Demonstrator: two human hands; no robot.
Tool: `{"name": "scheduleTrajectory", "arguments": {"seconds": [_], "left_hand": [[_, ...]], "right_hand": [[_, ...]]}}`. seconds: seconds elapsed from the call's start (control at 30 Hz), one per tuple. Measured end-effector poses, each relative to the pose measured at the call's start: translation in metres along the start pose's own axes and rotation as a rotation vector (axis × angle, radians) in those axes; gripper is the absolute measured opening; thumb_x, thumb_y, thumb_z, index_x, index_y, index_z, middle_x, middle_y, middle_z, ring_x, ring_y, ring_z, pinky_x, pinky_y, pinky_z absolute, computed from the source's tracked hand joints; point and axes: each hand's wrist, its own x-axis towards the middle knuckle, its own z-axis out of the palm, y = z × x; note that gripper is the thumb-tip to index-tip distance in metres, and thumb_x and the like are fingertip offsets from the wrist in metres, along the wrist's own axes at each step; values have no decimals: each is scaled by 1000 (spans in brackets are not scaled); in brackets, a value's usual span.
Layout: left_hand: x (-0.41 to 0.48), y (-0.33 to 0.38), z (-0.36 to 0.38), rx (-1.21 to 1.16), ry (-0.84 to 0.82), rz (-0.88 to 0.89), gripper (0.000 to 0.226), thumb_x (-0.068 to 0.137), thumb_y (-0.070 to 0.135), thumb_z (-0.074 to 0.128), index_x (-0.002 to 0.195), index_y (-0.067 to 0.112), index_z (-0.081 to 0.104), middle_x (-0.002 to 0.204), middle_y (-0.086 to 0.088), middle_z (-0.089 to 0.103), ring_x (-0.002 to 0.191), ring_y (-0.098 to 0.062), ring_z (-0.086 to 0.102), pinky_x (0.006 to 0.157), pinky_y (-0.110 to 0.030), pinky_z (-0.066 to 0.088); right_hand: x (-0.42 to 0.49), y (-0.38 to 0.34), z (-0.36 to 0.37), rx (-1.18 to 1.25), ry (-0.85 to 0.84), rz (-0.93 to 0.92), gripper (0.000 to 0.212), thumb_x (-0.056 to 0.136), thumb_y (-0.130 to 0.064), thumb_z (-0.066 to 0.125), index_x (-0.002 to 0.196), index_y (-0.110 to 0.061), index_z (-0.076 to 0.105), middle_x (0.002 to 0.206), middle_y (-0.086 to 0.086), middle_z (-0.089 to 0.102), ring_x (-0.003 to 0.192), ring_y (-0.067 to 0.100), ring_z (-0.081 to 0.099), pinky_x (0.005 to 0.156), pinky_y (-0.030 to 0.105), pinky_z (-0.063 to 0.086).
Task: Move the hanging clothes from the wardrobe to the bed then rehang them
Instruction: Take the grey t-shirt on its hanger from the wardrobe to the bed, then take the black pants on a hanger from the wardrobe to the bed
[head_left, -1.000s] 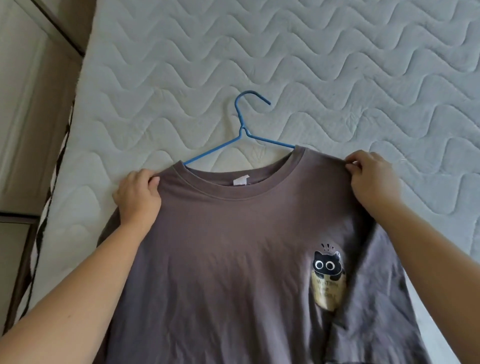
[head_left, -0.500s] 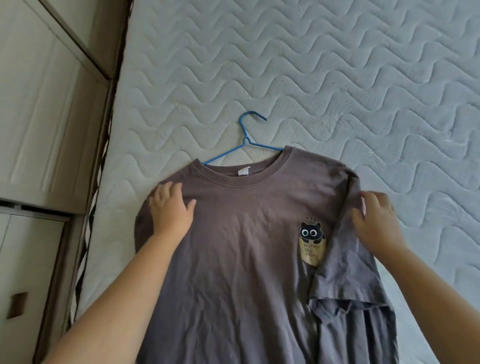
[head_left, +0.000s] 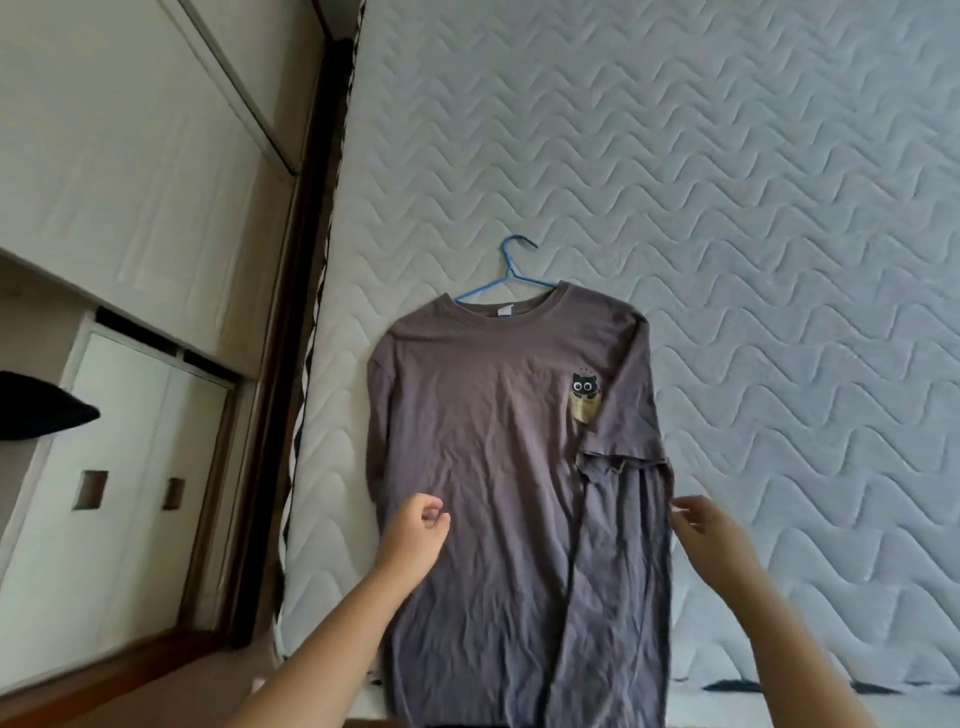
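Down the one shirt (head_left: 493, 467) on one hanger (head_left: 511, 262) came left hand (head_left: 415, 535) and right hand (head_left: 709, 530), both loose, empty.

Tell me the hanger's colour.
Blue; the hanger shows best in the head view.

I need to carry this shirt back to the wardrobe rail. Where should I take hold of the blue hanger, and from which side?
Probably best to pinch the hanger at the neck just below its hook, reaching in from the far side, above the collar. Only hook and neck lie bare on the mattress; both arms disappear into the shirt.
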Motion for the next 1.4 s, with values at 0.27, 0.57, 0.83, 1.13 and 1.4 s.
{"name": "scheduleTrajectory", "arguments": {"seconds": [0.27, 0.57, 0.83, 1.13, 1.4], "left_hand": [[-98, -39, -57, 280, -117, 193, 17, 91, 21, 50, 106, 15, 56, 101, 0, 59, 93, -17, 59, 80, -26, 44], [-131, -111, -46, 36, -114, -99, 16, 90, 14, 48, 101, 9, 59, 89, -5, 60, 93, -26, 59, 79, -29, 45], [-191, -137, -15, -334, 0, -220, 21, 92, 11, 45, 73, 17, 54, 80, -9, 62, 74, -24, 59, 75, -32, 48], [-331, -191, 20, -696, 234, -482, 12, 95, 11, 42, 93, 11, 54, 82, -4, 60, 66, -12, 56, 57, -24, 30], [-380, -225, -22, -898, 446, -433, 17, 96, 12, 42, 105, 7, 55, 102, -12, 61, 85, -20, 58, 85, -31, 37]], "right_hand": [[-110, 39, 3, 170, 51, 117, 29, 90, -6, 49, 117, 4, 54, 98, 18, 64, 88, 31, 60, 84, 45, 48], [-174, 78, 27, 326, 32, 182, 18, 92, -3, 44, 107, -1, 55, 93, 18, 62, 73, 26, 57, 54, 26, 40], [-172, 118, 20, 327, -100, 228, 16, 95, -7, 39, 103, -3, 53, 89, 17, 60, 66, 23, 56, 56, 26, 30], [-177, 127, 13, 115, -263, 68, 14, 95, -8, 39, 88, -7, 51, 74, 12, 58, 61, 20, 52, 55, 24, 23], [-215, 57, 71, -18, -412, -170, 18, 94, -6, 40, 99, 0, 56, 86, 17, 60, 63, 21, 55, 45, 20, 39]]}}
